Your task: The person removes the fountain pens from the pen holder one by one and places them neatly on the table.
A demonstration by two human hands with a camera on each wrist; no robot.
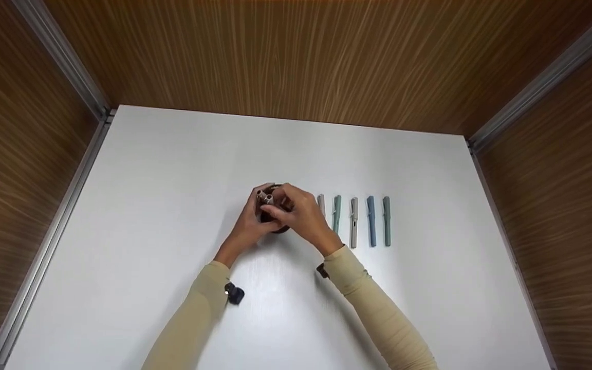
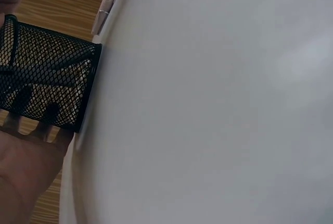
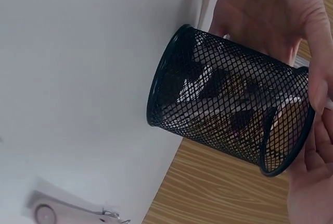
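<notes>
White table (image 1: 172, 205); both hands cup mesh holder (image 3: 229, 114).

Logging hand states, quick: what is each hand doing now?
Left hand: holds the mesh pen cup.
Right hand: pinches a pen at the cup.

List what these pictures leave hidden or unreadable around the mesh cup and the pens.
- Head view: the mesh cup is mostly covered by the left hand and right hand.
- Head view: the beige pen is partly behind the right hand.
- Right wrist view: the cup's contents are blurred by mesh.
- Left wrist view: the cup is cut off by the left edge.
</notes>
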